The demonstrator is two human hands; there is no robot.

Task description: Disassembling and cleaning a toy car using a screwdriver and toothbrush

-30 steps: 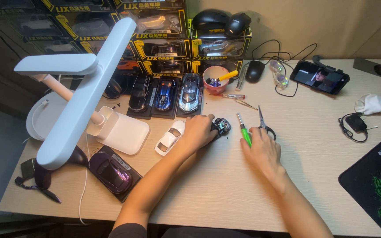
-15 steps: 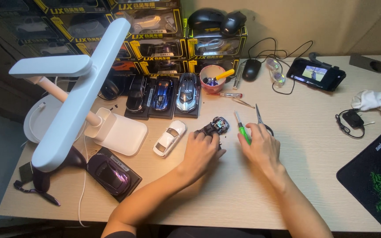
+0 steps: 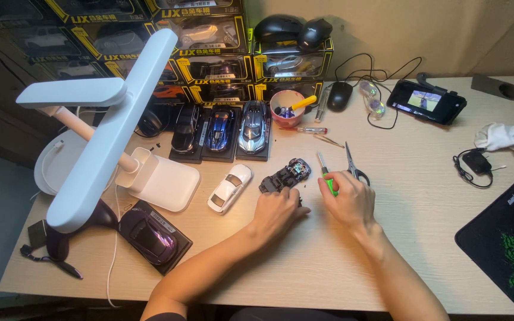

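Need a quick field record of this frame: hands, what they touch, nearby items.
left hand: on the table, just below the black car chassis; contact unclear
right hand: at the green-handled screwdriver; grip unclear
scissors: lying flat, beside the right hand
white car shell: left of the chassis
display cars: three on black bases, behind the chassis
pink cup: holding tools
lamp: white, far left
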